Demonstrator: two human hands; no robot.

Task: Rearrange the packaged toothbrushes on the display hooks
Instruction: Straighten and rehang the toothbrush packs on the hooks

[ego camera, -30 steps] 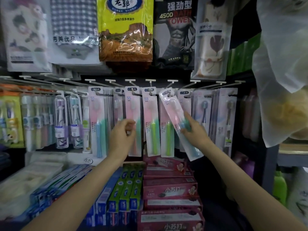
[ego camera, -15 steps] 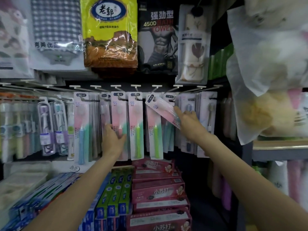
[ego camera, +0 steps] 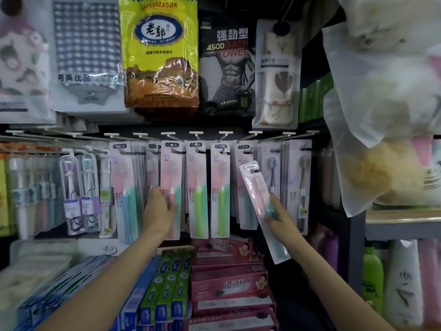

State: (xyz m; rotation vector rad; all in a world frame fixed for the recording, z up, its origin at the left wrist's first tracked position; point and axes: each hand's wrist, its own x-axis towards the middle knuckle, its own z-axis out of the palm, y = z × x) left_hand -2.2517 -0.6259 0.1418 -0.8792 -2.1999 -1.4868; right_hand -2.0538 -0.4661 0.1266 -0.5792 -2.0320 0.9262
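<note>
Packaged toothbrushes hang in a row on white display hooks (ego camera: 196,133). My right hand (ego camera: 280,216) grips a loose pink and teal toothbrush pack (ego camera: 259,201) by its middle; the pack is tilted, off any hook, in front of the hanging packs on the right (ego camera: 272,177). My left hand (ego camera: 158,206) holds the lower part of a hanging pink pack (ego camera: 170,168), fingers curled round its edge. Two packs with green brushes (ego camera: 196,192) hang between my hands.
Towels and cloth packs (ego camera: 160,56) hang above the hooks. Stacked toothpaste boxes (ego camera: 229,283) lie below my arms. More brush packs (ego camera: 78,187) hang at the left. Plastic bags (ego camera: 386,103) bulge in from the upper right, with bottles (ego camera: 372,278) under a shelf.
My right hand has pulled the loose pack down and to the right, away from the hook it was near. My left hand stays on the pink hanging pack.
</note>
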